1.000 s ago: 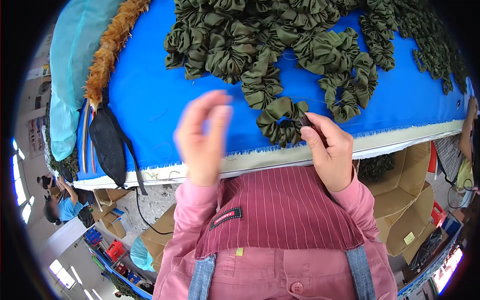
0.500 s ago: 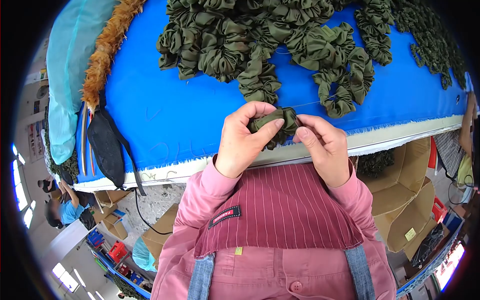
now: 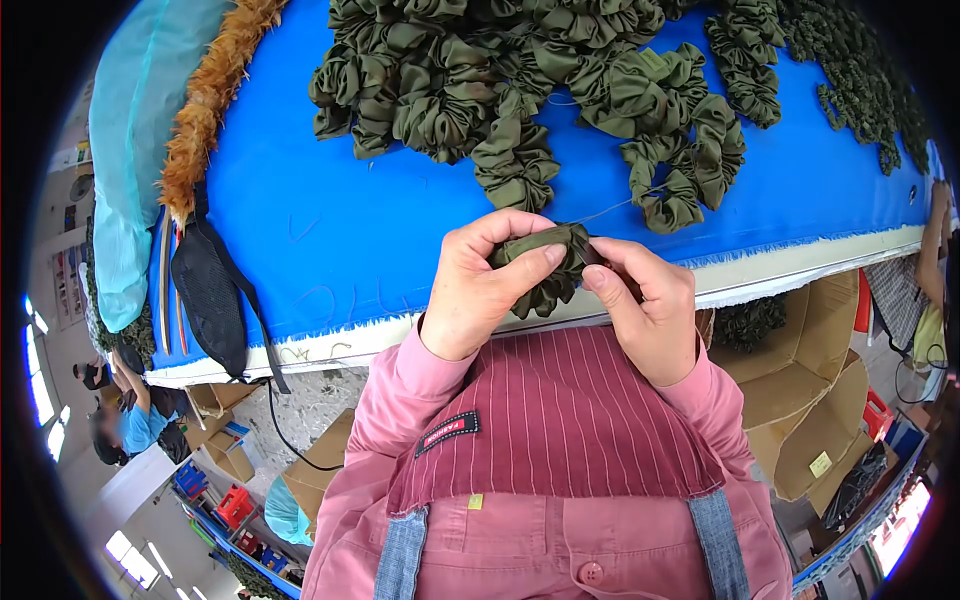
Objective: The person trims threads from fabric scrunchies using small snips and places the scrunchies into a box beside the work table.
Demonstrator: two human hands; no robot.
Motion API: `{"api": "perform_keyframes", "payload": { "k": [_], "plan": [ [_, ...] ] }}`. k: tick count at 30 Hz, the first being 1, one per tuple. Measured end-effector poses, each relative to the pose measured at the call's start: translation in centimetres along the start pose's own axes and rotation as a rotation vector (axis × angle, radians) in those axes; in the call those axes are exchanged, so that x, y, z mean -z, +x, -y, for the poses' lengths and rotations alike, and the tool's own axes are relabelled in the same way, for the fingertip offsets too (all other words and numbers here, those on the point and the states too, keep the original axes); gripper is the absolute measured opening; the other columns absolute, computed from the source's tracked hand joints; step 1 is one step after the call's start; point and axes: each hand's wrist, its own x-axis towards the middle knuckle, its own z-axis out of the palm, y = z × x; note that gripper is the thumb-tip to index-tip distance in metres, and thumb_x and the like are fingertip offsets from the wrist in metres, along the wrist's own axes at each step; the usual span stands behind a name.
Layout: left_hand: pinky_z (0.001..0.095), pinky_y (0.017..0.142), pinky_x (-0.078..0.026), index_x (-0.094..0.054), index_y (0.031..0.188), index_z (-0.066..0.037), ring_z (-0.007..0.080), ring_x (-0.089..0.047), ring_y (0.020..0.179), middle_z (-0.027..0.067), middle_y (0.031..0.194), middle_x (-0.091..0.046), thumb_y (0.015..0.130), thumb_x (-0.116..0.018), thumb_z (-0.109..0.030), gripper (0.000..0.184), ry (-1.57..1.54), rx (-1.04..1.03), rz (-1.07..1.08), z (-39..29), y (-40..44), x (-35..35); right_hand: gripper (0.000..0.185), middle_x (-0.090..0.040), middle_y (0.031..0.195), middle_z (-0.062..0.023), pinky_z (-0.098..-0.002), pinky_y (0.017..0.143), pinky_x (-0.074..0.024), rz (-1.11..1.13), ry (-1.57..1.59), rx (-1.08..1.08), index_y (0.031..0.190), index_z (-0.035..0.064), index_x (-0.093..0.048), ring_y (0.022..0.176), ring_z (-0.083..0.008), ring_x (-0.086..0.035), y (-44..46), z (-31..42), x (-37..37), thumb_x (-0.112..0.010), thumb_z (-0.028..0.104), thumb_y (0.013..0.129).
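Over the table's near edge, my left hand [image 3: 475, 280] is closed round a dark green gathered-fabric scrunchie [image 3: 545, 290], thumb across its front. My right hand [image 3: 645, 305] pinches at the scrunchie's right side with thumb and forefinger. A narrow dark strip shows at these fingertips, and something dark sits partly hidden in the curled fingers; I cannot make out its kind. A thin thread [image 3: 605, 212] runs from the held scrunchie up to a string of matching scrunchies [image 3: 672, 200]. Just beyond my hands lies a large heap of the same scrunchies [image 3: 440, 90].
The blue-covered table [image 3: 270, 250] carries loose threads, a brown feathery strip [image 3: 212, 110], a black strapped pouch [image 3: 208, 300] and teal sheeting [image 3: 145, 160]. Smaller green pieces [image 3: 870, 80] lie at far right. Open cardboard boxes [image 3: 800, 400] stand below. A co-worker [image 3: 135, 425] is at left.
Both hands have shifted slightly, turning the scrunchie so more of its lower folds show. My right fingers have come closer to its edge, and the dark strip shows more.
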Motion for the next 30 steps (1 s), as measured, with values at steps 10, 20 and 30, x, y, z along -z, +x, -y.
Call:
{"api": "perform_keyframes", "payload": {
  "k": [10,20,30],
  "plan": [
    [0.0163,0.059,-0.047,-0.065,0.095,0.0,0.007,-0.057,0.065,0.0048,0.081,-0.066,0.08,-0.065,-0.001,0.015,-0.072,0.024,0.009,0.2,-0.1,-0.2,0.019,-0.062,0.07,-0.0084,-0.027,0.048,-0.0397,-0.078,-0.139,0.122,0.096,-0.0033,-0.063,0.051,-0.0166,-0.049,0.2,0.3,-0.6,-0.066,0.0,0.077],
    [0.0152,0.06,-0.045,-0.065,0.095,-0.001,0.0063,-0.056,0.067,0.0043,0.084,-0.066,0.081,-0.065,-0.002,0.014,-0.041,0.03,0.029,0.2,-0.2,0.0,0.017,-0.062,0.07,-0.0096,-0.0281,0.048,-0.0416,-0.129,-0.347,0.289,0.093,-0.0025,-0.063,0.052,-0.0196,-0.052,0.4,-0.1,-1.0,-0.066,0.0,0.077],
    [0.0218,0.059,-0.043,-0.064,0.086,-0.003,0.0102,-0.052,0.066,0.0021,0.079,-0.059,0.075,-0.066,0.003,0.013,0.455,-0.196,-0.134,-0.2,-1.2,0.2,0.019,-0.064,0.073,-0.0057,-0.0208,0.054,-0.0404,0.123,0.073,-0.208,0.102,-0.0038,-0.063,0.06,-0.0107,-0.053,0.3,0.1,0.6,-0.061,0.002,0.084]
  ]
}}
